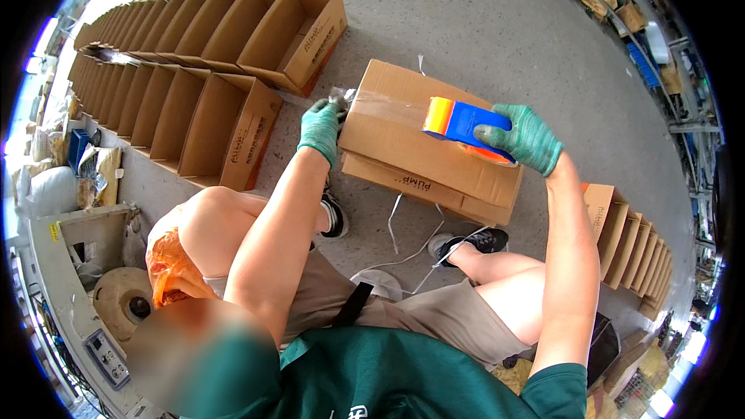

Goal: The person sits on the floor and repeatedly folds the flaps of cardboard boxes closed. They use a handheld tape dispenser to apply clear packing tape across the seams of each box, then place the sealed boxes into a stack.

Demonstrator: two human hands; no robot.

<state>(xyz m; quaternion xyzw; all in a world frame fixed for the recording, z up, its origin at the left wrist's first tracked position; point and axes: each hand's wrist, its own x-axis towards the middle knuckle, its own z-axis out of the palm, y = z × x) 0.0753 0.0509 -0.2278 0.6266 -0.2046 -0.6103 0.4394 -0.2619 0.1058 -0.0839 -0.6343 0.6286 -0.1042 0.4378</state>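
A closed cardboard box (400,128) lies in front of me, with another flat carton layer (431,195) showing under its near side. My right hand (521,140), in a green knitted glove, grips a blue and orange tape dispenser (466,124) over the box's right half. Transparent packing tape (388,101) runs along the box top toward its left end. There my gloved left hand (320,127) is closed, fingers curled at the edge beside a crumpled tape end (340,96). Its fingertips are partly hidden.
Two long rows of open cartons (291,35) stand at the left, and another row (632,237) at the right. White strapping (396,225) trails by my shoes (485,241) to a stool (380,283). A strapping machine (70,264) stands at lower left; shelving (660,46) lines the right.
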